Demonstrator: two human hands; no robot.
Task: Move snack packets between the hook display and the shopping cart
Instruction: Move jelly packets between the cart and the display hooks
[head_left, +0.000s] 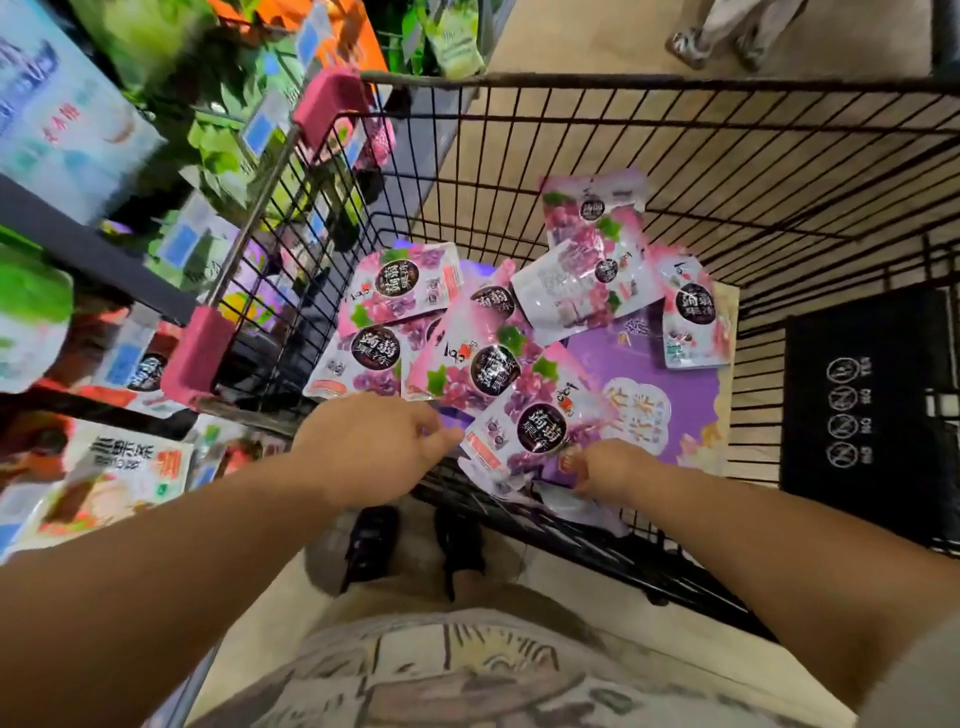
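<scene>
Crowding the cart (779, 171), at least seven purple packets (483, 358) cover one purple box (618, 358); the right hand (613, 467) pinches the nearest packet (540, 431), while the left hand (374, 441) has curled fingers, its grasp unclear.

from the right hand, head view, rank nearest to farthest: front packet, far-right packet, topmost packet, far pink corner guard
1. front packet, held by the right hand, near side
2. far-right packet, right side of the cart
3. topmost packet, toward the far wall
4. far pink corner guard, far-left corner
</scene>
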